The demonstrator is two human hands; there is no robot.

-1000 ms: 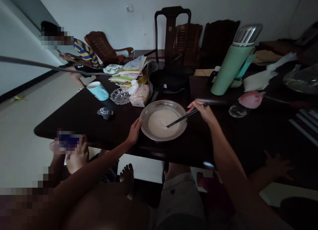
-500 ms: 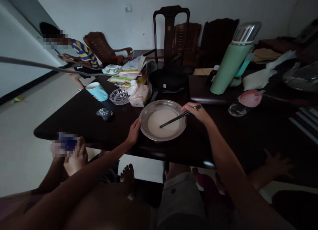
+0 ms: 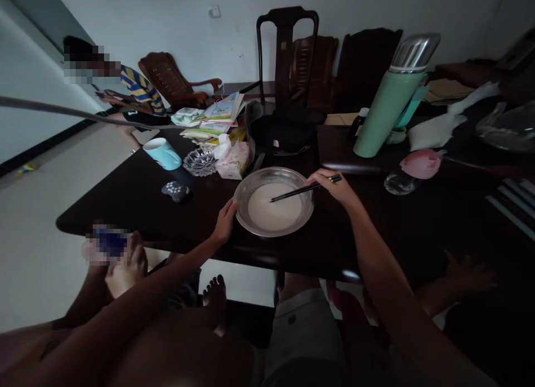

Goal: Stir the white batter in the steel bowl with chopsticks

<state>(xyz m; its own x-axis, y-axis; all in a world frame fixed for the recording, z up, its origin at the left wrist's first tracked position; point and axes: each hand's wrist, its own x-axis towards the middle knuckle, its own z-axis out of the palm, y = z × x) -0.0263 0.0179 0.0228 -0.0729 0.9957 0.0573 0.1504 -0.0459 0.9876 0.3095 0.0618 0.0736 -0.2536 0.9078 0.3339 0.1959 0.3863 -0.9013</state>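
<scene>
A round metal bowl point(image 3: 276, 176) stands on the dark table in front of me, with a pale, milky liquid point(image 3: 273, 213) inside. My left hand point(image 3: 225, 220) grips its left rim, fingers on the outer side and partly hidden. In my right hand point(image 3: 332, 185), over the bowl's right edge, is a pair of dark chopsticks point(image 3: 295, 192) held close together. They slant down to the left, and their tips meet the liquid near the middle of the bowl.
Behind the bowl are a tissue pack point(image 3: 234, 160), a glass dish point(image 3: 200, 162) and a blue mug point(image 3: 162, 153). A green thermos point(image 3: 387, 106) and a pink-lidded bottle point(image 3: 420, 164) stand right. Another person's hands point(image 3: 125, 267) hold a phone at left; someone's hand point(image 3: 470, 273) rests at right.
The chopstick tips have shifted slightly up and away from me within the liquid, with my right hand tilting a little. My left hand keeps its place on the rim.
</scene>
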